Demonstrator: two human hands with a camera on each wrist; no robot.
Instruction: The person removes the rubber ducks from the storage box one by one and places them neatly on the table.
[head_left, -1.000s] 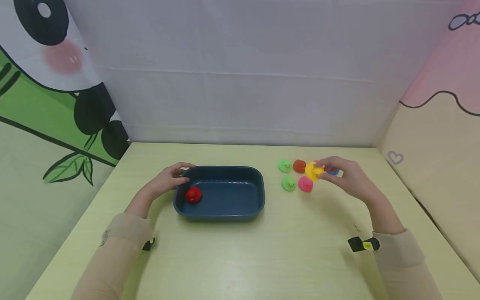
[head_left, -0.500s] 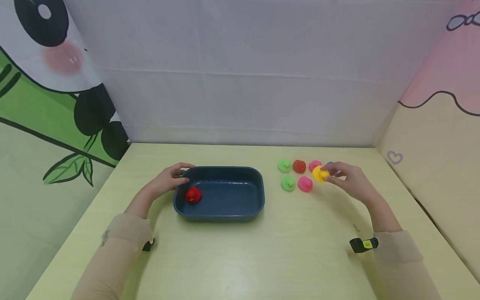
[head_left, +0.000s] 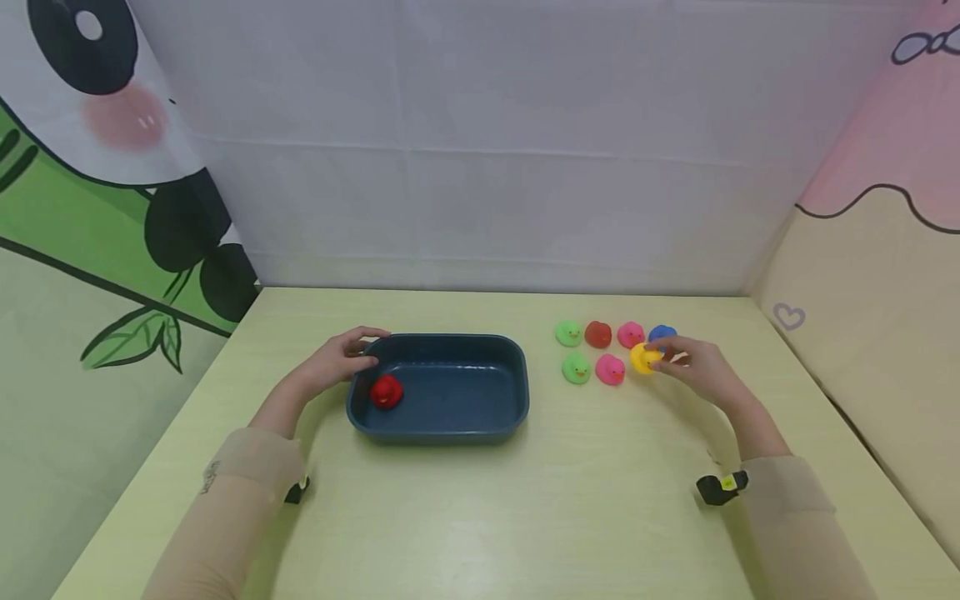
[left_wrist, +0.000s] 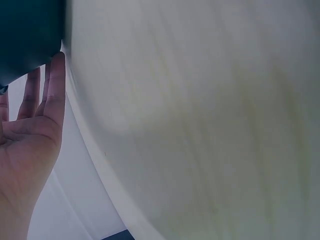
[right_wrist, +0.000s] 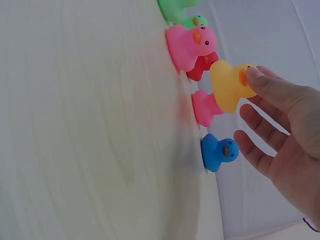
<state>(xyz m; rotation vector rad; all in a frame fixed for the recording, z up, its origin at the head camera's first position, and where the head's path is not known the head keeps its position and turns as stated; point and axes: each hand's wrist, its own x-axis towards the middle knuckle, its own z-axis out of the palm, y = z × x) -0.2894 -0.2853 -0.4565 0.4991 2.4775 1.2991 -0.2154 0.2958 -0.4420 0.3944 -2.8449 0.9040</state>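
A yellow rubber duck is pinched between the thumb and fingertips of my right hand. In the right wrist view the yellow duck appears slightly above the tabletop, in front of a pink duck. A blue duck is just behind it, partly covered by my fingers in the head view. My left hand grips the left end of a dark blue tray, thumb over the rim and fingers along the outside. Inside the tray, at its left, lies a red duck.
Left of the yellow duck stand two green ducks, two pink ducks and a red duck, in two rows. The pale wooden table meets a white cloth backdrop behind and printed panels at both sides.
My right hand has moved right and a little toward me with the yellow duck, lowering it beside the front pink duck. The rear pink duck and the blue duck show more. My left hand stays put.
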